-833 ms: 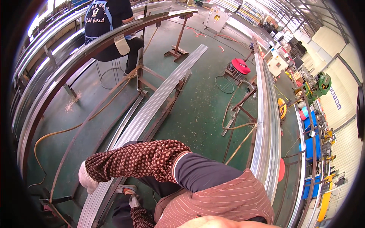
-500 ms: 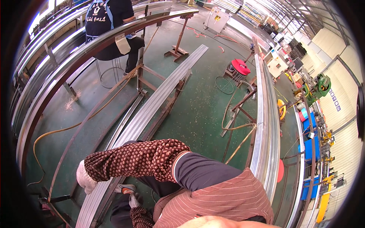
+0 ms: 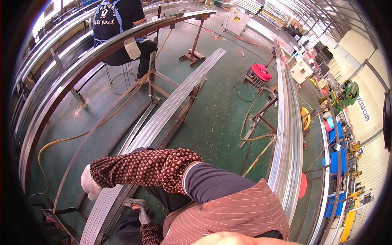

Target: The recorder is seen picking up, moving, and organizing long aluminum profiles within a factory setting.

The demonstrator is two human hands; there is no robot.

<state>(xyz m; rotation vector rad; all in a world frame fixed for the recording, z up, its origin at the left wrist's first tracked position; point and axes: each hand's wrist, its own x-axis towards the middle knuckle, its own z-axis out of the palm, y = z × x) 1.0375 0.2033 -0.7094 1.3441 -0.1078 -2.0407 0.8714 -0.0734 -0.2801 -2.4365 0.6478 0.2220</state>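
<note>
The long metal rail (image 3: pixel 163 118) runs from lower left toward upper centre on its stand. I see one gloved hand (image 3: pixel 89 183) pressed against its lower end; whether its fingers grip, I cannot tell. A second gloved hand (image 3: pixel 145 215) sits low, curled, apparently empty. I judge the rail may slide off. One seated person (image 3: pixel 118 32), upper left.

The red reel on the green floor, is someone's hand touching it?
No, the red reel lies alone on the floor, no hand near it.
</note>
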